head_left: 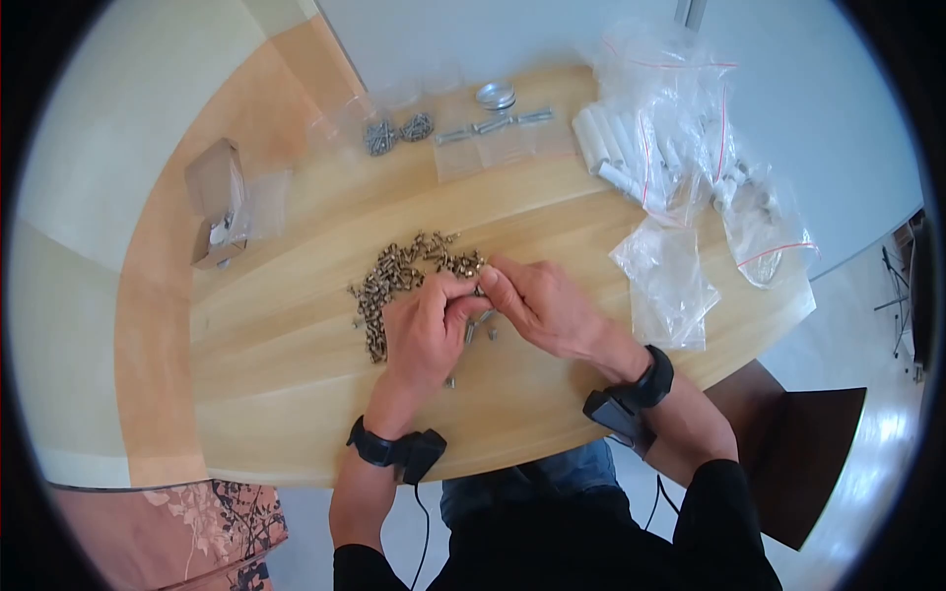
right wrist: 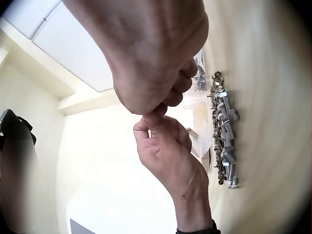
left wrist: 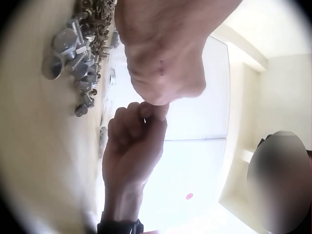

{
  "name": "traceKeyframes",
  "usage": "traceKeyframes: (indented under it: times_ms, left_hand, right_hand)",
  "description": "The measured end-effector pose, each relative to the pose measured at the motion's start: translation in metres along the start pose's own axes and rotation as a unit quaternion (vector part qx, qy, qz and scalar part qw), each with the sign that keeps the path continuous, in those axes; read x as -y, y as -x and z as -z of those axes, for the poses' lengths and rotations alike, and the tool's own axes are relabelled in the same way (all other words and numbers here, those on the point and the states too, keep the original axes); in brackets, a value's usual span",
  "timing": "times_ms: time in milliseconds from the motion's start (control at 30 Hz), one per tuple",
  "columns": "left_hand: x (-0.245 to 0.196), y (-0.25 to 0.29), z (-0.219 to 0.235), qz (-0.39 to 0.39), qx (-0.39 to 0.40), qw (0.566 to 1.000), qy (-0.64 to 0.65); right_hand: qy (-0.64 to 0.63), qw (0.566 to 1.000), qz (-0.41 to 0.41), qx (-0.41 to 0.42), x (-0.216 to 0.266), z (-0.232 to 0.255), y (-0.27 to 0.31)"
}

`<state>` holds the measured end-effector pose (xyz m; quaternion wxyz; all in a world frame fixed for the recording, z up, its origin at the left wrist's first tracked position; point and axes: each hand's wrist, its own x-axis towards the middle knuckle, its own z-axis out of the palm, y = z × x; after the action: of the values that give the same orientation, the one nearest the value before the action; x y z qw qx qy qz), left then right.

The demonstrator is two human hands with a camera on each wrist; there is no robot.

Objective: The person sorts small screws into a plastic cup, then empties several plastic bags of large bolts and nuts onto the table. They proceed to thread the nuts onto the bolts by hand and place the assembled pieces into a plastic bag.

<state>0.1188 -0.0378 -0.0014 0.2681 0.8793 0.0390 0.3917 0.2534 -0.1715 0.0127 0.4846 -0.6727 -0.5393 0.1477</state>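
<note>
Fingertips of my left hand (head_left: pixel 424 333) and right hand (head_left: pixel 550 307) meet over the near right edge of a pile of small bronze-coloured bolts (head_left: pixel 396 268). Both thumbs and index fingers are bent in a pinch around a small metal piece, mostly hidden between them. In the left wrist view the left hand (left wrist: pixel 163 63) is above the right hand (left wrist: pixel 132 151), fingertips touching. Larger silver bolts (left wrist: pixel 80 66) lie on the table beside the hands; the right wrist view also shows these silver bolts (right wrist: pixel 226 119).
Small open cardboard box (head_left: pixel 219 192) at left. Two heaps of screws (head_left: pixel 380 137), stacked metal lids (head_left: pixel 496 96) and long bolts on a plastic bag (head_left: pixel 507 148) are at the back. White tubes (head_left: pixel 591 140) and clear bags (head_left: pixel 670 281) lie right. A dark chair (head_left: pixel 813 453) stands by the table.
</note>
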Motion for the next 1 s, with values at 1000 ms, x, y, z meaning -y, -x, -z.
traceKeyframes:
  times_ms: [1000]
  left_hand:
    - [0.001, 0.007, -0.01, 0.012, -0.02, 1.0, -0.005]
  right_hand:
    - [-0.16, 0.983, -0.085, 0.002, -0.004, -0.009, -0.001]
